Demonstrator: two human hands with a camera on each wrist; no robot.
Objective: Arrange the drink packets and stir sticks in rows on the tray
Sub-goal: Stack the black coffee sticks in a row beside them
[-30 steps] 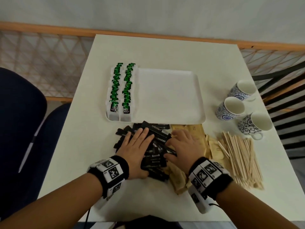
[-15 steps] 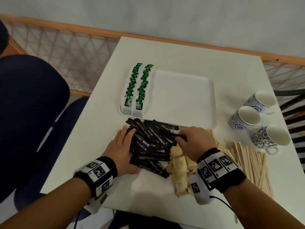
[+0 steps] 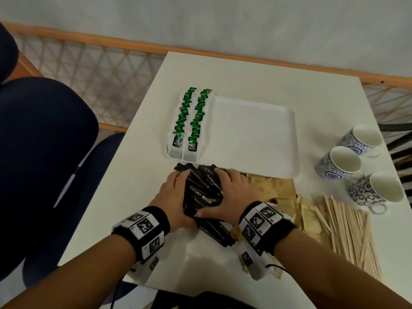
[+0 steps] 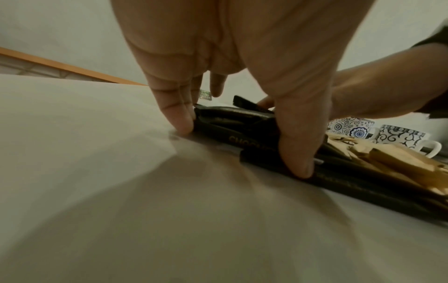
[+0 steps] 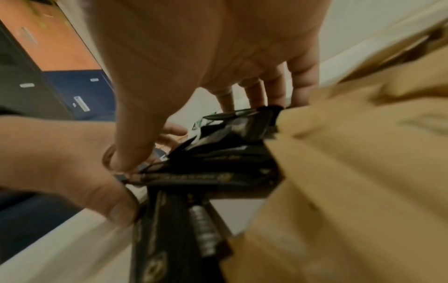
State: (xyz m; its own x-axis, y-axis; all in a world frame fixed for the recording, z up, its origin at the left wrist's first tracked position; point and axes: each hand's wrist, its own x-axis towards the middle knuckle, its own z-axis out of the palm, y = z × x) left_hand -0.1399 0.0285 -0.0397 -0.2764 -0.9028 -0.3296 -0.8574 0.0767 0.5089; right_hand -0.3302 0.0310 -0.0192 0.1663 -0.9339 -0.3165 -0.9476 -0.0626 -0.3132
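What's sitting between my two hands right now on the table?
The heap of black drink packets. In the head view, the left hand and right hand press in on it from either side; both wrist views show it too.

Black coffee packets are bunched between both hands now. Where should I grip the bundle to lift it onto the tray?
Grip the black coffee packets across their long sides, left hand and right hand squeezing inward from either side. The packets lie overlapped at slightly different angles, so pinching one end would likely fan them; side pressure keeps them stacked for the tray.
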